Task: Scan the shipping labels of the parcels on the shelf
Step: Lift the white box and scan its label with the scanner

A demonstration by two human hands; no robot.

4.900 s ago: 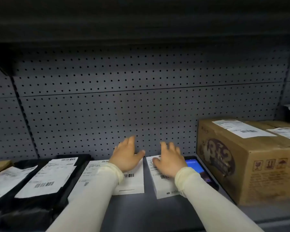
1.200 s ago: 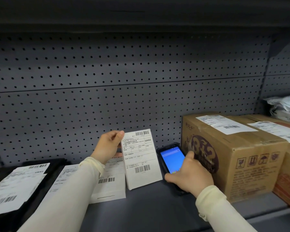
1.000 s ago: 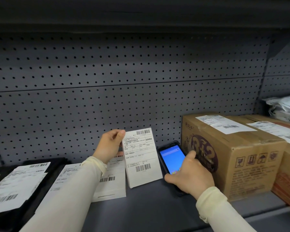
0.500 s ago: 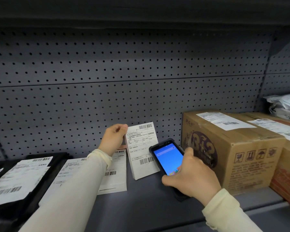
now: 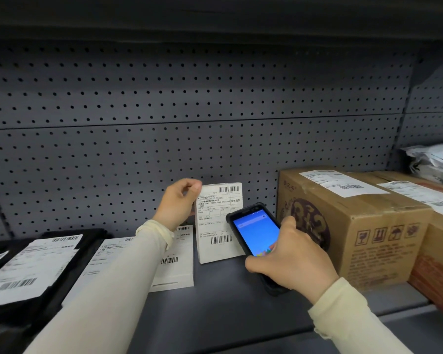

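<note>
With the left hand (image 5: 177, 203) pinching the white box (image 5: 219, 223) upright and the right hand (image 5: 290, 259) gripping the handheld scanner (image 5: 253, 232), aiming squarely at the barcode (image 5: 221, 239) seemed wisest.

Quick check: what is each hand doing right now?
Left hand: grips the small white parcel, propping it upright.
Right hand: holds the handheld scanner, screen lit.

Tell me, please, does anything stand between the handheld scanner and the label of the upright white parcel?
Nothing visible does: the scanner in the right hand sits just before the white parcel, which the left hand props upright.
</note>
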